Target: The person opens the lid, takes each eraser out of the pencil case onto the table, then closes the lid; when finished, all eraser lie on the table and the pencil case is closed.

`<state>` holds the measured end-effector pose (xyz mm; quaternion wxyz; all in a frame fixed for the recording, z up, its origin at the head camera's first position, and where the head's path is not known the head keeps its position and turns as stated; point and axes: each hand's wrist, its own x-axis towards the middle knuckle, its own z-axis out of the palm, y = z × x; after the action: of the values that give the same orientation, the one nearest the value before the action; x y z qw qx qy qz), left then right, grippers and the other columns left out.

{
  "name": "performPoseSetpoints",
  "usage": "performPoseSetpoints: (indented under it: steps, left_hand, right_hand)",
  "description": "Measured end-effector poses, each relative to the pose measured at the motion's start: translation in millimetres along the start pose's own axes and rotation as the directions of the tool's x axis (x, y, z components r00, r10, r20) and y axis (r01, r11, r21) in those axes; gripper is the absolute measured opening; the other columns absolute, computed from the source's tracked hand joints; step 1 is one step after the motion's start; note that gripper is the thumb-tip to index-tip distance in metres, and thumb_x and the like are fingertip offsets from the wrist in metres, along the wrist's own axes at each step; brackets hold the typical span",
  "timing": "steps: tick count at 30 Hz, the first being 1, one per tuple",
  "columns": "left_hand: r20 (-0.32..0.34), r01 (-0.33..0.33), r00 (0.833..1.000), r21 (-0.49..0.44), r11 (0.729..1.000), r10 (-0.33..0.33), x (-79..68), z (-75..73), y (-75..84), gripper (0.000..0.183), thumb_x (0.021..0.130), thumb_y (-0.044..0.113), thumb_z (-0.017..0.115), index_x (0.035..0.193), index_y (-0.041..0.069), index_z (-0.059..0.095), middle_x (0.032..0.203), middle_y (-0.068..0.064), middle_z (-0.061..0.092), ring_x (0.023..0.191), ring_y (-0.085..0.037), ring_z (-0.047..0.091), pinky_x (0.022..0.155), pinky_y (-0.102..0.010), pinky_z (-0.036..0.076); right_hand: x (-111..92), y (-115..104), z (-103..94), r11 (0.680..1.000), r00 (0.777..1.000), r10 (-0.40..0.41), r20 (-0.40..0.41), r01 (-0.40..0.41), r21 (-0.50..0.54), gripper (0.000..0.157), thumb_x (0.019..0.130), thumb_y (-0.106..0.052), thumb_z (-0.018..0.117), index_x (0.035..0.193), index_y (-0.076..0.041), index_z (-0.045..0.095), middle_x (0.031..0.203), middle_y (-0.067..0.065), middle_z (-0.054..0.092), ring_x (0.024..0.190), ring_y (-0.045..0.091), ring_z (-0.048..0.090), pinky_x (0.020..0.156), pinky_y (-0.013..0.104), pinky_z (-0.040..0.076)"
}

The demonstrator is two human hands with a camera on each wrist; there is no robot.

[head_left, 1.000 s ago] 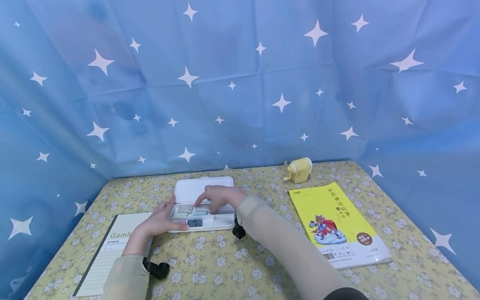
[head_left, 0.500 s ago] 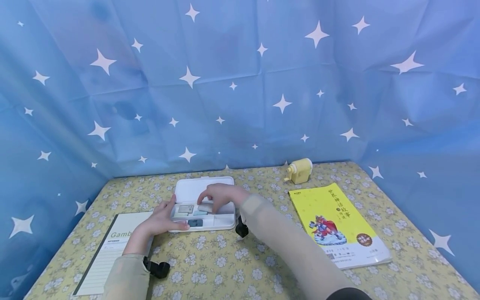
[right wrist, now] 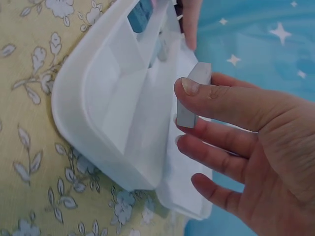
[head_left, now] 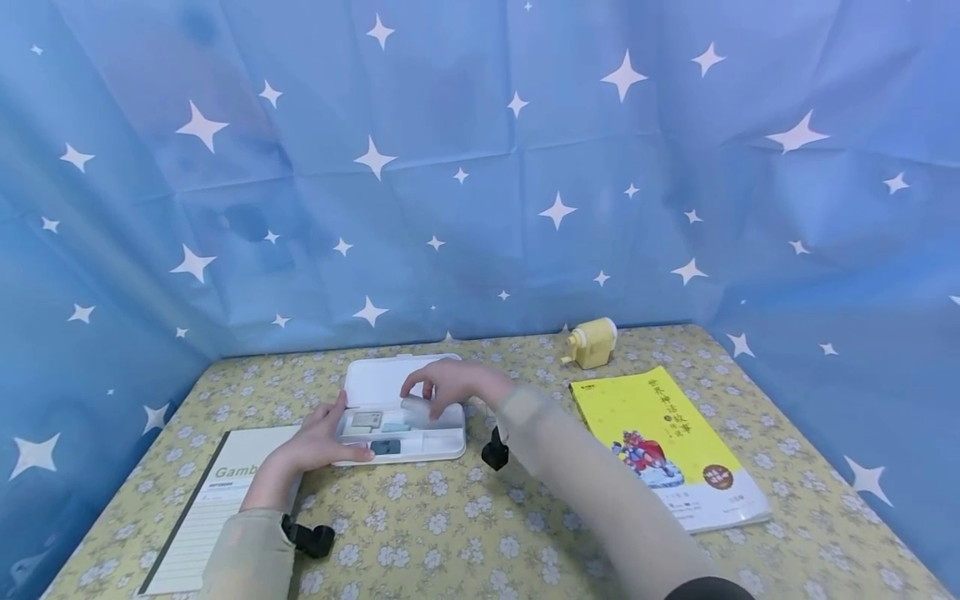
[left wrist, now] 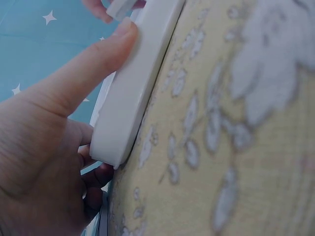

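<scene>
A white pencil case (head_left: pixel 442 445) lies with its lid (head_left: pixel 371 379) raised toward the back. My left hand (head_left: pixel 311 443) grips its left end, thumb (left wrist: pixel 115 46) along the front wall and fingers around the end. Over the case's right half, my right hand (head_left: pixel 452 387) pinches a pale grey eraser (right wrist: pixel 187 115) between thumb and fingers, lifted above the compartments. Inside, a grey rectangular piece (head_left: pixel 367 420) and a light blue piece (head_left: pixel 395 427) sit in the back compartment. A dark blue-grey block (head_left: pixel 386 447) lies in the front one.
A notebook (head_left: pixel 206 517) lies at the left, partly under my left forearm. To the right is a yellow book (head_left: pixel 615 400), with a yellow pencil sharpener (head_left: pixel 592 343) behind it. A flowered cloth covers the table (head_left: pixel 442 533); a blue starry curtain (head_left: pixel 450 208) hangs behind.
My right hand has moved a little right and up, lifting the pale eraser out of the back compartment. My left hand keeps its grip on the pencil case.
</scene>
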<state>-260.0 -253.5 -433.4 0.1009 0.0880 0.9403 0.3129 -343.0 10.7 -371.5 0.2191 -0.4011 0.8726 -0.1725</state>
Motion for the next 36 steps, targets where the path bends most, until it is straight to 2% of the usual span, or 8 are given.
performPoseSetpoints:
  steps: [4,8,15,21,25,29,33,36]
  left_hand:
    - [0.012,-0.005,1.000,-0.008,1.000,0.005,-1.2,-0.9,0.6,0.128,0.071,0.053,0.081,0.154,0.000,0.000,0.148,-0.031,0.018,0.133,-0.052,0.017,0.100,-0.068,0.028]
    - [0.013,-0.003,1.000,-0.009,1.000,0.003,-0.8,-1.0,1.1,0.127,0.071,0.053,0.081,0.154,0.000,0.001,0.149,-0.032,0.016,0.134,-0.053,0.015,0.100,-0.069,0.026]
    - [0.022,-0.016,1.000,-0.015,1.000,0.017,-0.8,0.0,1.5,0.127,0.073,0.053,0.081,0.154,-0.001,0.000,0.149,-0.033,0.014,0.135,-0.054,0.013,0.101,-0.070,0.025]
    - [0.032,-0.016,0.999,-0.019,1.000,0.017,-2.6,-1.2,1.6,0.126,0.074,0.052,0.080,0.154,0.001,-0.003,0.151,-0.034,0.010,0.136,-0.055,0.006,0.101,-0.072,0.021]
    - [0.036,-0.016,0.999,-0.020,1.000,0.017,-2.6,-0.9,1.5,0.127,0.074,0.052,0.080,0.154,0.001,-0.003,0.151,-0.034,0.008,0.136,-0.056,0.004,0.101,-0.072,0.020]
    - [0.038,-0.014,0.999,-0.020,1.000,0.015,-2.4,-0.6,0.6,0.127,0.074,0.052,0.080,0.154,0.002,-0.004,0.151,-0.034,0.009,0.136,-0.055,0.006,0.101,-0.072,0.021]
    - [0.040,-0.002,0.999,-0.015,1.000,0.002,-2.7,-0.1,0.6,0.127,0.073,0.053,0.080,0.155,0.003,-0.004,0.151,-0.034,0.008,0.136,-0.056,0.005,0.100,-0.073,0.021]
    - [0.044,0.006,0.999,-0.007,1.000,-0.006,-3.5,0.0,1.3,0.127,0.074,0.053,0.080,0.155,0.004,-0.005,0.151,-0.035,0.005,0.136,-0.056,0.002,0.100,-0.074,0.019]
  right_hand:
    - [-8.5,1.2,-3.1,0.999,1.000,-0.009,-0.006,0.010,0.034,0.054,0.086,-0.007,0.075,0.135,-0.023,0.057,0.103,-0.003,0.064,0.091,0.010,0.060,0.073,0.028,0.048]
    - [-16.7,3.1,-4.5,0.998,1.000,-0.011,-0.021,0.012,0.069,0.055,0.085,-0.005,0.075,0.136,-0.020,0.057,0.099,-0.004,0.063,0.087,0.010,0.060,0.070,0.028,0.049]
    - [-27.2,13.4,-1.4,0.994,0.998,0.020,-0.056,-0.014,0.105,0.056,0.085,-0.008,0.075,0.136,-0.022,0.056,0.099,-0.003,0.063,0.086,0.011,0.060,0.069,0.029,0.050]
    - [-39.1,19.9,1.4,0.992,0.993,0.064,-0.101,-0.052,0.115,0.056,0.084,-0.012,0.077,0.135,-0.020,0.055,0.092,-0.003,0.063,0.080,0.012,0.061,0.069,0.030,0.050]
    - [-51.2,21.5,2.6,0.993,0.988,0.066,-0.139,-0.050,0.111,0.056,0.083,-0.015,0.079,0.133,-0.019,0.055,0.090,-0.002,0.062,0.077,0.013,0.060,0.068,0.030,0.050]
    - [-64.4,22.7,4.3,0.991,0.983,0.057,-0.174,-0.034,0.133,0.055,0.083,-0.015,0.078,0.132,-0.016,0.055,0.090,-0.001,0.062,0.075,0.015,0.061,0.064,0.030,0.049]
    - [-77.6,24.3,7.2,0.980,0.980,0.065,-0.188,-0.028,0.196,0.055,0.084,-0.014,0.078,0.133,-0.013,0.054,0.091,0.000,0.062,0.062,0.022,0.057,0.050,0.033,0.045]
    - [-86.5,25.3,9.2,0.978,0.977,0.059,-0.205,-0.016,0.208,0.055,0.084,-0.015,0.078,0.134,-0.011,0.054,0.088,0.001,0.061,0.058,0.021,0.053,0.050,0.032,0.044]
